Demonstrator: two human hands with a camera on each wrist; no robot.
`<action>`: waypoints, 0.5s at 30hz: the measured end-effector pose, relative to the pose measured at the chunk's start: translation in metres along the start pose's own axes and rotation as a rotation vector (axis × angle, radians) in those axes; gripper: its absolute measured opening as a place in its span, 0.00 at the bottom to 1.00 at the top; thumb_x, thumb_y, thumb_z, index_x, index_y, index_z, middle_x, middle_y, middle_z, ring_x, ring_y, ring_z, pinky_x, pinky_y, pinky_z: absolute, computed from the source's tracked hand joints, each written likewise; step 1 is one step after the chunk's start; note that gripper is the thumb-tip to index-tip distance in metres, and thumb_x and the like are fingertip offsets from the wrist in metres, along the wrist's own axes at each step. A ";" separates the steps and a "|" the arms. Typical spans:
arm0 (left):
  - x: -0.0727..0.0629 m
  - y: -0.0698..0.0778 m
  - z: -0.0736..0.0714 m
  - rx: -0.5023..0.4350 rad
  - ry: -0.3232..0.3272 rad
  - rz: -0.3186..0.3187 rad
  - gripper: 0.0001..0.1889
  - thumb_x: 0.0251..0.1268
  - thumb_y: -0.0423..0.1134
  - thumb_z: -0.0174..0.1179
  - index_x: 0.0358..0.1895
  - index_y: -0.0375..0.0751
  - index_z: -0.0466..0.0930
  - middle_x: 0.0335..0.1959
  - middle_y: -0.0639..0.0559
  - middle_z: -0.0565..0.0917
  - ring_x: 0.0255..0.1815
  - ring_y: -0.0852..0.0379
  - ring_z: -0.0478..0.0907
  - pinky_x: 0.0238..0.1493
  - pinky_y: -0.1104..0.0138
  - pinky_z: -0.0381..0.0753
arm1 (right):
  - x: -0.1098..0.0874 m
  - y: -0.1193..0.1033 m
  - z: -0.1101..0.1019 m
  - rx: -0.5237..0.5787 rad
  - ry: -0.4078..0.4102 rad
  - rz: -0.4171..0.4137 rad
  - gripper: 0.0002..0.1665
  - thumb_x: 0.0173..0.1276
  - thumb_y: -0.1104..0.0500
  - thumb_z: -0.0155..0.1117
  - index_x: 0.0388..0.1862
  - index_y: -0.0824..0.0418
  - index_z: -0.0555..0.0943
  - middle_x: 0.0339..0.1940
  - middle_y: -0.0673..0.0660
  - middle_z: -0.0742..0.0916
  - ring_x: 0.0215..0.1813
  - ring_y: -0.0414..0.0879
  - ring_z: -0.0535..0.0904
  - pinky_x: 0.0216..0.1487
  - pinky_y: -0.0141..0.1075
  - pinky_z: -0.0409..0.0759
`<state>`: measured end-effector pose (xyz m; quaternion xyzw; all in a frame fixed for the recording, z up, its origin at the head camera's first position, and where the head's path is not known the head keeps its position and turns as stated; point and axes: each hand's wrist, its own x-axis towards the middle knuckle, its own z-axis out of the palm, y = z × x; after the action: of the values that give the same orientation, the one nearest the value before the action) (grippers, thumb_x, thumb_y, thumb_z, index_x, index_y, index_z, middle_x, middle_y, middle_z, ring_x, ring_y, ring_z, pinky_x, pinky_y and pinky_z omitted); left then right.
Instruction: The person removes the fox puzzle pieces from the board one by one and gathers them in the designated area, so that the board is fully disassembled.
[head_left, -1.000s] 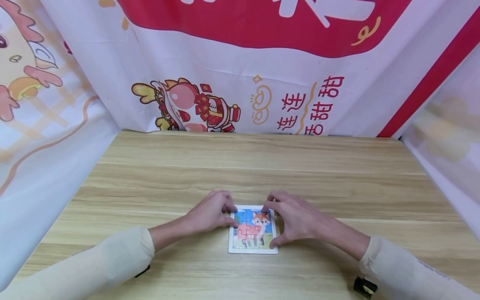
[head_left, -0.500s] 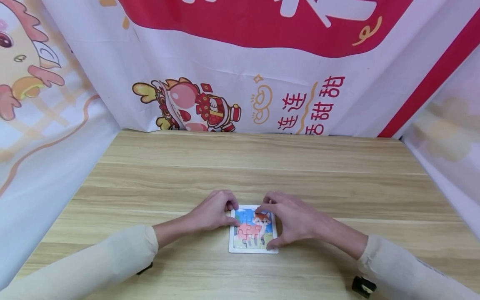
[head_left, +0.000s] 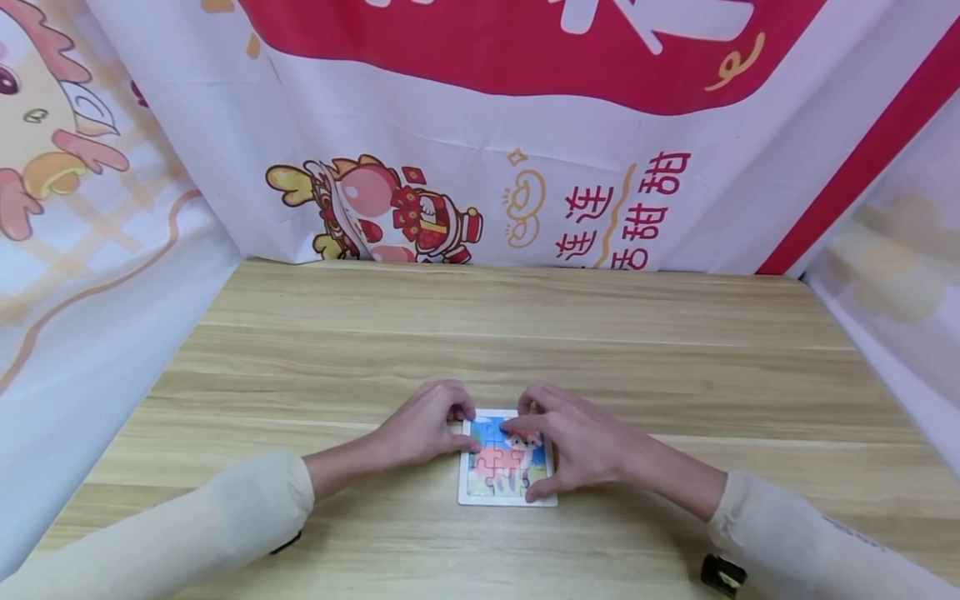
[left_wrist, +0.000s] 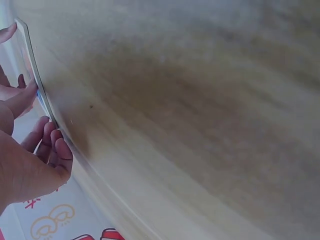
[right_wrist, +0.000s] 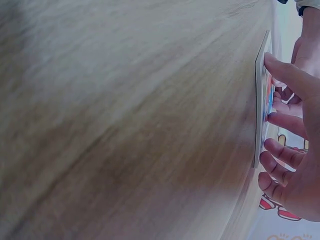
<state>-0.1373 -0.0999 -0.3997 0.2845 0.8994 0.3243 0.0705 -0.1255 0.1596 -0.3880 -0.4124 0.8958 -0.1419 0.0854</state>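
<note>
A small square jigsaw puzzle (head_left: 497,460) with a fox picture lies flat on the wooden table in a white tray (head_left: 495,502). My left hand (head_left: 427,427) holds the tray at its left side, the thumb over the picture and the curled fingers against the edge near the upper left corner. From the right, my right hand (head_left: 588,440) spreads over the puzzle. Its index fingertip touches the blue sky part above the fox's head, and its thumb is on the lower right part. Part of the fox's head is hidden under the right fingers. In the right wrist view the tray (right_wrist: 259,100) shows edge-on.
The wooden table (head_left: 480,333) extends around the puzzle on all sides. A white cloth backdrop (head_left: 450,125) with red printing and cartoon figures hangs along the back edge. Similar cloths hang at the left and right sides.
My right hand has moved left across the puzzle, its index finger sliding from the upper right corner towards the middle of the top and its thumb shifting inward. The left hand stays nearly still.
</note>
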 end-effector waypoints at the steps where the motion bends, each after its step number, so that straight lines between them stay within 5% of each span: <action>1: 0.000 0.000 0.000 0.013 0.008 0.007 0.16 0.48 0.41 0.83 0.35 0.38 0.87 0.32 0.57 0.81 0.35 0.60 0.75 0.43 0.67 0.76 | 0.000 0.000 0.000 0.001 0.000 0.002 0.49 0.48 0.31 0.83 0.68 0.51 0.82 0.57 0.50 0.78 0.56 0.43 0.71 0.61 0.44 0.77; 15: -0.002 0.001 -0.001 0.029 0.008 0.033 0.16 0.50 0.41 0.81 0.41 0.37 0.92 0.35 0.56 0.84 0.39 0.59 0.79 0.47 0.62 0.81 | 0.001 -0.001 -0.001 0.013 -0.005 0.024 0.49 0.48 0.32 0.84 0.67 0.51 0.83 0.57 0.50 0.78 0.56 0.43 0.71 0.60 0.44 0.77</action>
<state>-0.1356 -0.1014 -0.3982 0.2989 0.8995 0.3136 0.0573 -0.1252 0.1587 -0.3870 -0.4015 0.8995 -0.1458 0.0919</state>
